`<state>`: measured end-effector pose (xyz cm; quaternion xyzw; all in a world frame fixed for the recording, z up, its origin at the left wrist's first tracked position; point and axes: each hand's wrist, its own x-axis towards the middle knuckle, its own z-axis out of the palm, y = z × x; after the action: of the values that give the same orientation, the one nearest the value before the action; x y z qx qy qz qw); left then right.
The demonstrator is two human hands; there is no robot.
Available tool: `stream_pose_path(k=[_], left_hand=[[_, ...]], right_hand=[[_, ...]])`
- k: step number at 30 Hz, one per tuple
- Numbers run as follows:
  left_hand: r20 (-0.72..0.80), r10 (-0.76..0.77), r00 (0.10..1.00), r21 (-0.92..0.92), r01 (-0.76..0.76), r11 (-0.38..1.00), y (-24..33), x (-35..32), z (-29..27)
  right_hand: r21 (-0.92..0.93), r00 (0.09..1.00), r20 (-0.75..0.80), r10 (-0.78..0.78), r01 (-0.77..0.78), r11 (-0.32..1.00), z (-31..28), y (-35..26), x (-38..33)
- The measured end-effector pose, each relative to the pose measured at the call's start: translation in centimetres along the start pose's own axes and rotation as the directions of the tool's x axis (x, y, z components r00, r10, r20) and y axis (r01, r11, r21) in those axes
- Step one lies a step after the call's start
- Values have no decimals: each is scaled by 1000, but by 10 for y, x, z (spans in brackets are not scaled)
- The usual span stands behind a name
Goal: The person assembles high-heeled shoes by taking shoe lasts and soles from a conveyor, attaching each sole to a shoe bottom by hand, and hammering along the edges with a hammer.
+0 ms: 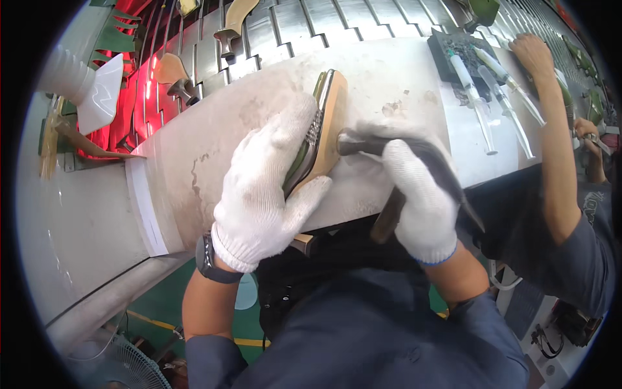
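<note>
My left hand (265,175), in a white knit glove, is wrapped round a shoe (334,120) tipped on its side on the pale worktop. The shoe's tan sole faces right, and a patterned dark upper shows beside my fingers. My right hand (421,201), also gloved, grips a dark hammer (372,144), somewhat smeared by motion. Its round metal face points left, close to the sole; whether they touch I cannot tell. The hammer's curved end reaches past my knuckles, and its handle (389,219) sticks out below my fist.
Beyond the worktop (402,71) runs a metal slat conveyor (291,26) bearing shoe parts. Several syringes (473,97) lean on a dark block (447,55) at the right. There, a co-worker's arm (557,149) reaches over. A white nozzle (100,91) stands in red light at left.
</note>
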<state>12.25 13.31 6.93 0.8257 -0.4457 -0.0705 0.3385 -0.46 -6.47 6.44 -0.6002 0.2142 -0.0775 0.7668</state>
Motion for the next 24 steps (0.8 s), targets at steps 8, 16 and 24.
stream_pose_path(k=[8, 16, 24], left_hand=[[10, 38, 999, 129, -39, 991, 4, 4, 3], [42, 41, 998, 141, -46, 989, 4, 9, 3], [-21, 72, 997, 74, -70, 995, -1, 5, 3]], right_hand=[[-319, 959, 238, -152, 225, 921, -8, 16, 10], [160, 949, 54, -311, 299, 941, 11, 20, 10], [-249, 686, 566, -457, 671, 699, -13, -27, 60]])
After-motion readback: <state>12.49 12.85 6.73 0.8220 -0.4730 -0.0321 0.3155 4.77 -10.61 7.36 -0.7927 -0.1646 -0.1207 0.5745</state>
